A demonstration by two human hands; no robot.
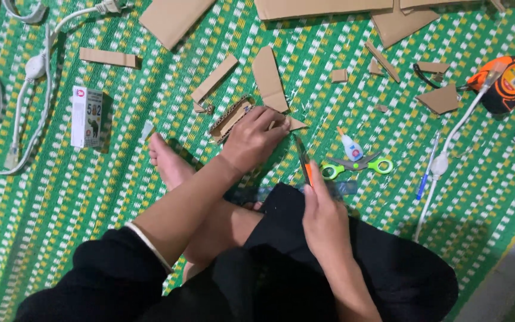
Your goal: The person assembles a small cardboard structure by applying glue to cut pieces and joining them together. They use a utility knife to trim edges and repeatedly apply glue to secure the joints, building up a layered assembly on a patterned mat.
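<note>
The left hand [251, 138] presses flat, fingers spread, on a small cardboard piece [232, 118] on the green mat [90, 197]. The right hand [323, 214] has its grip closed around an orange-handled cutter [304, 161]; its handle is mostly hidden in the fist.

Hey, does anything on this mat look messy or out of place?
Yes. Brown cardboard offcuts lie scattered at all angles across the green woven mat, with tiny scraps near the left hand. The green-handled scissors lie open beside a small glue bottle.
</note>
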